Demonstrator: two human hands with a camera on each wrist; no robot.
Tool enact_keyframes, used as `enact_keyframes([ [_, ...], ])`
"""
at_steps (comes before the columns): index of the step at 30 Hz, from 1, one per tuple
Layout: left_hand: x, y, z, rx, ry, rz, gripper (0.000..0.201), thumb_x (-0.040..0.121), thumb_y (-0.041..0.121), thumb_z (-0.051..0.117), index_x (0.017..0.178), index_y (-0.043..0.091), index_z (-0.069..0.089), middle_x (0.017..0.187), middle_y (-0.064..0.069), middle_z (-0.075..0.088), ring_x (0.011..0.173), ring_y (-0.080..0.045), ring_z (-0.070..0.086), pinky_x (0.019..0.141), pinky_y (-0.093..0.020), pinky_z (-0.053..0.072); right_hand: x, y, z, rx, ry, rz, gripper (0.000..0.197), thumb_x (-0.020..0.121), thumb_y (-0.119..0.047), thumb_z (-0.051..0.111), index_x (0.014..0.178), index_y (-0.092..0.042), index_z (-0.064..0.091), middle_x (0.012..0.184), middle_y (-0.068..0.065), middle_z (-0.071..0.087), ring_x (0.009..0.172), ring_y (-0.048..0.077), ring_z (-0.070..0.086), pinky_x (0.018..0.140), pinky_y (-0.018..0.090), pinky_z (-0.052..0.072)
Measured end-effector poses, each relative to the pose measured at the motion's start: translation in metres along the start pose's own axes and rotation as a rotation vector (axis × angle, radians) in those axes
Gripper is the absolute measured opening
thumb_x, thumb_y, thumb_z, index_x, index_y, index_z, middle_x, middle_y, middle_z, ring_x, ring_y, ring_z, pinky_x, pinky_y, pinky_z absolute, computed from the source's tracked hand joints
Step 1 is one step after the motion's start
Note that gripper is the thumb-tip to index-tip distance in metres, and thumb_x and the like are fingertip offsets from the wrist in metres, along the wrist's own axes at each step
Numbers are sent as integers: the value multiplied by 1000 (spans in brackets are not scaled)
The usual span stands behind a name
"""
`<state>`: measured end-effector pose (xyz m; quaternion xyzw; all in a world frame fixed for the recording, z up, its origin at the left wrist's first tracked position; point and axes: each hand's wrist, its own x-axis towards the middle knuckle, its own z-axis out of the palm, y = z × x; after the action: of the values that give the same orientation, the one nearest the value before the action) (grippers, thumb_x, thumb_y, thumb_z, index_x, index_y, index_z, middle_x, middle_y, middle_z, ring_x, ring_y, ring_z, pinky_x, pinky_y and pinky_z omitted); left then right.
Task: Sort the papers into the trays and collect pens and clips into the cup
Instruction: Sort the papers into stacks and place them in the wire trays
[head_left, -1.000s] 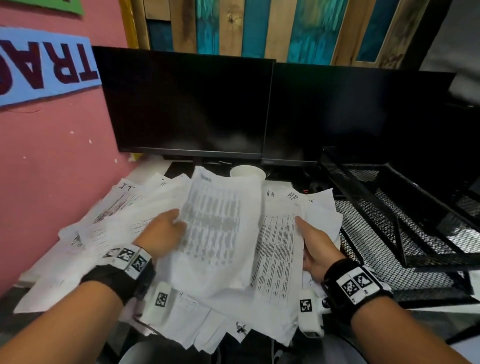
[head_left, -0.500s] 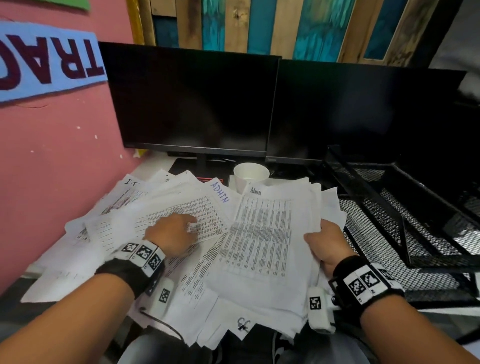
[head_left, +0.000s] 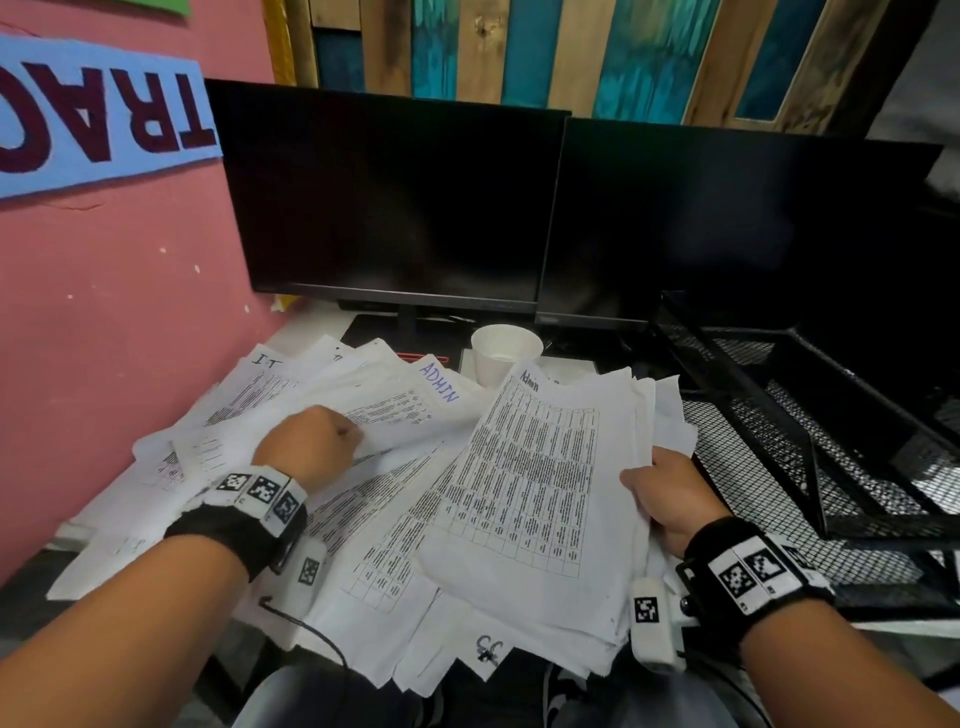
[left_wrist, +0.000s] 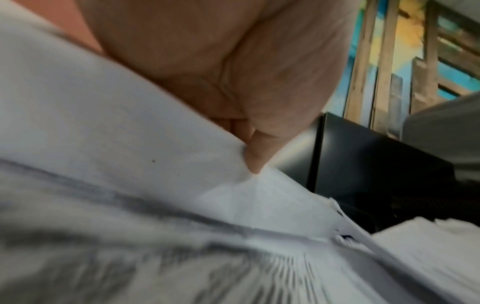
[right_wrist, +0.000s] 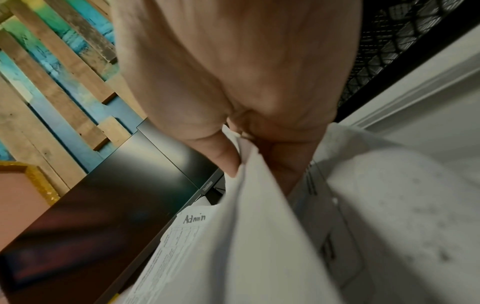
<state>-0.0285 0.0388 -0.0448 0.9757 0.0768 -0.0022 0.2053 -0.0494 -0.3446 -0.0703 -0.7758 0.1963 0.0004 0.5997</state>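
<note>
A spread of printed papers (head_left: 395, 525) covers the desk in front of me. My left hand (head_left: 311, 441) rests on the left part of the pile, and its thumb and fingers (left_wrist: 255, 164) pinch the edge of a sheet marked ADMIN (head_left: 410, 410). My right hand (head_left: 667, 491) grips the right edge of a thick stack (head_left: 535, 493) whose top sheet reads Admin (right_wrist: 194, 219); the thumb lies on top and the fingers below. A white paper cup (head_left: 506, 353) stands upright behind the papers. Black mesh trays (head_left: 753, 431) stand to the right. No pens or clips show.
Two dark monitors (head_left: 395, 197) (head_left: 727, 223) stand at the back of the desk. A pink wall (head_left: 104, 322) closes the left side. A sheet marked IT (head_left: 265, 361) lies at the far left of the pile. A black cable (head_left: 311, 631) hangs near the front edge.
My left hand laid down the sheet it was holding up and moved onto the left pile, taking the ADMIN sheet's edge. My right hand kept the stack, now topped by the Admin sheet.
</note>
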Motion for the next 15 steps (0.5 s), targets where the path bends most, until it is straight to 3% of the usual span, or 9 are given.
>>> enact_keyframes([
  [3, 0, -1, -22, -60, 49, -4, 47, 108, 36, 50, 71, 13, 67, 53, 2, 50, 50, -18, 46, 54, -25, 37, 2, 1, -1, 35, 6, 17, 35, 94, 12, 50, 112, -8, 73, 109, 13, 77, 100, 33, 72, 86, 41, 60],
  [7, -5, 13, -44, -116, 110, 80, 48, 110, 28, 46, 64, 13, 46, 58, -3, 43, 54, -20, 39, 55, -29, 30, 2, 0, 2, 75, 12, 38, 36, 95, 11, 47, 98, -15, 73, 112, 16, 76, 104, 36, 72, 97, 54, 58],
  [11, -29, 49, -35, -153, -34, 179, 45, 110, 26, 44, 67, 15, 45, 61, 0, 44, 56, -16, 41, 55, -27, 31, -3, -5, 13, 158, -6, 62, 37, 96, 13, 44, 105, -8, 73, 109, 18, 77, 101, 39, 73, 97, 58, 58],
  [15, -49, 88, 5, -148, -249, 288, 39, 111, 29, 43, 75, 15, 50, 66, 0, 49, 57, -14, 44, 54, -24, 34, -11, -9, 19, 263, -14, 73, 34, 102, 7, 43, 105, -11, 72, 105, 16, 78, 97, 36, 74, 95, 54, 58],
])
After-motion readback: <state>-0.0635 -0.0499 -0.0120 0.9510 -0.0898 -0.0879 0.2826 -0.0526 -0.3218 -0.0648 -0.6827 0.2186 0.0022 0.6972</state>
